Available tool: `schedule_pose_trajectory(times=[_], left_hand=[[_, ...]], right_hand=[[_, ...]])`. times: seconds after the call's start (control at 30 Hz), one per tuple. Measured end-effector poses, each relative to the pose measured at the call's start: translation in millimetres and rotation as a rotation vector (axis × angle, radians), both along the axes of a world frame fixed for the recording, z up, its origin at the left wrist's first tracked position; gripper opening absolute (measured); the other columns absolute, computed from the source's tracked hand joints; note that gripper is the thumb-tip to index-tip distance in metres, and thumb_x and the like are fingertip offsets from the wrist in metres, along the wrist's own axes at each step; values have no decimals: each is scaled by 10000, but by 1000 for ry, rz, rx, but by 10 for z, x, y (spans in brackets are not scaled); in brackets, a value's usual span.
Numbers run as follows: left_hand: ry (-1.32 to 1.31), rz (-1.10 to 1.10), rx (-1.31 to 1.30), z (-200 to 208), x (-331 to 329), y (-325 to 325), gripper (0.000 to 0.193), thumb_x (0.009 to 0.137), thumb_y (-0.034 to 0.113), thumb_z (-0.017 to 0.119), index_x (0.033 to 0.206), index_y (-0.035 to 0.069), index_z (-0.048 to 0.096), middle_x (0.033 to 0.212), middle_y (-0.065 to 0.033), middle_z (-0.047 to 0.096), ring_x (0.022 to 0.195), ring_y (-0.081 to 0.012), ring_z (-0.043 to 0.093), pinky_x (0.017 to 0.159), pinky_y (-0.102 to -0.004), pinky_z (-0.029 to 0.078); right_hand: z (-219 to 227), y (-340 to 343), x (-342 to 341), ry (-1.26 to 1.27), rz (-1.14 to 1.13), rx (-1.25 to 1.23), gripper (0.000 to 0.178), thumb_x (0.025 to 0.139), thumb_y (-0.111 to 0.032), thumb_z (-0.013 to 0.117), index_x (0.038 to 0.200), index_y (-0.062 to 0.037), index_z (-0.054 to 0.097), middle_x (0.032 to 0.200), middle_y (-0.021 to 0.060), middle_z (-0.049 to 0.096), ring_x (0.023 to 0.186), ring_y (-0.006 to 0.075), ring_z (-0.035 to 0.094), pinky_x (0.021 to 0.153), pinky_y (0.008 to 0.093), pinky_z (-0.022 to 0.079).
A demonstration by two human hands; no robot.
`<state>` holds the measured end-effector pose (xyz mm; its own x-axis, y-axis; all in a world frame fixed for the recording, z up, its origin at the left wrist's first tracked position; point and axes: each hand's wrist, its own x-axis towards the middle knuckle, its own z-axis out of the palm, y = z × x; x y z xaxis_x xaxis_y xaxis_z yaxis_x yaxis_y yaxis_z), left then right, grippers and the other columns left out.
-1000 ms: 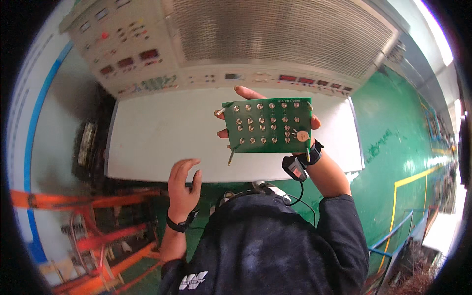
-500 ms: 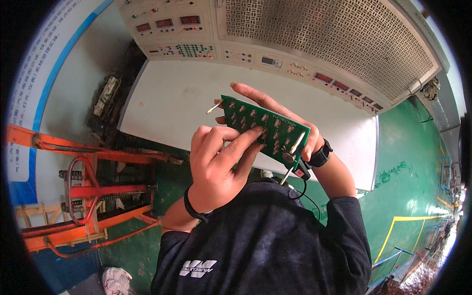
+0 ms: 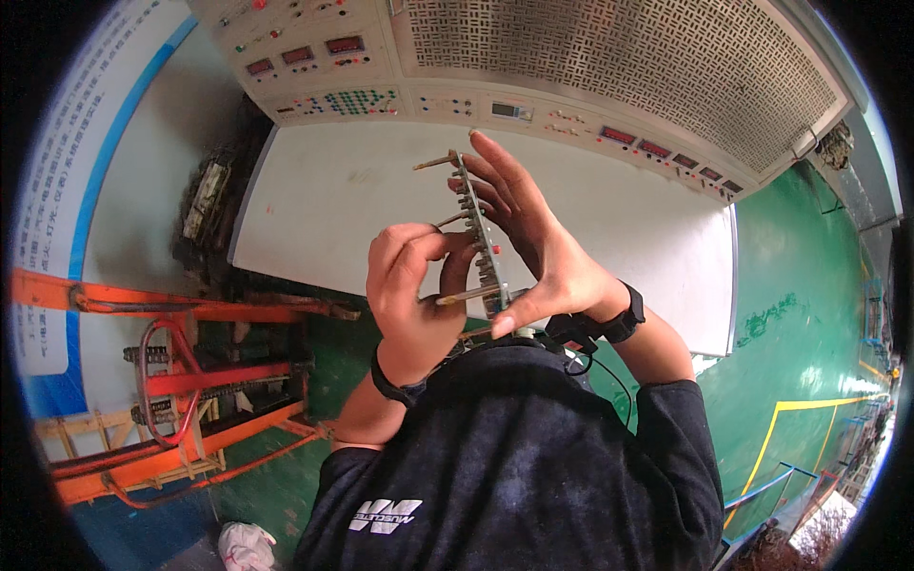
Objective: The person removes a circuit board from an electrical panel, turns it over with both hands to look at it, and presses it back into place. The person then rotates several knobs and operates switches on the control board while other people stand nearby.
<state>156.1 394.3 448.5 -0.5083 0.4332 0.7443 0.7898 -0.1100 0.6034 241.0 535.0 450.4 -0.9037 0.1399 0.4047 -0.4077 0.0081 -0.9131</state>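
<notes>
A green circuit board is held upright above the bench, turned nearly edge-on. Small metal components and a red part line its two faces, and long brass-coloured posts stick out at its corners. My right hand grips it from the right, thumb by the lower end and fingers spread behind the upper end. On the other side, my left hand is closed, its bent fingers pressed against the components in the board's middle. The fingertips' exact contact is partly hidden.
Below the board lies a white bench top. A control panel with displays and knobs, under a perforated metal cover, runs along its back. An orange metal frame stands at left. A black cable hangs near my right wrist.
The board has turned from showing its component face to nearly edge-on. My right hand has rotated with it, and its thumb now shows at the board's lower end. The left fingers stay against it.
</notes>
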Motion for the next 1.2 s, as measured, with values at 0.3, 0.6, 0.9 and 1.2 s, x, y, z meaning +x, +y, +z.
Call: schedule_pose_trajectory(times=[0.3, 0.6, 0.9, 1.2], left_hand=[[-432, -584, -213, 9, -202, -109, 306, 780, 112, 675, 1047, -21, 608, 1099, -143, 595, 1061, -271, 541, 915, -361, 408], [-114, -311, -307, -125, 42, 151, 320, 775, 94, 697, 1070, 6, 610, 1048, -165, 620, 1026, -346, 563, 907, -385, 415], [-1030, -641, -1, -216, -126, 3, 359, 891, 163, 605, 1149, -79, 546, 1091, -89, 615, 1022, -171, 532, 949, -306, 352], [-1182, -790, 73, -412, -213, -6, 353, 895, 116, 589, 1202, -52, 541, 1143, -74, 616, 1065, -151, 535, 973, -287, 343]], right_hand=[[60, 142, 147, 7, -537, 318, 1276, 509, -371, 901, 1452, -37, 110, 1431, 219, 206, 1337, 359, 225, 1100, 443, 227], [99, 104, 220, -80, -791, 436, 1090, 656, -338, 821, 1467, -92, 136, 1470, 149, 211, 1304, 284, 310, 1070, 421, 260], [-67, 368, 505, 6, -489, -296, 547, 897, -45, 528, 1404, -3, 330, 1334, 104, 446, 1039, 124, 508, 878, 249, 424], [-126, 384, 596, -40, -499, -336, 454, 890, 13, 503, 1340, -28, 457, 1179, 46, 541, 1031, 97, 506, 888, 237, 408]])
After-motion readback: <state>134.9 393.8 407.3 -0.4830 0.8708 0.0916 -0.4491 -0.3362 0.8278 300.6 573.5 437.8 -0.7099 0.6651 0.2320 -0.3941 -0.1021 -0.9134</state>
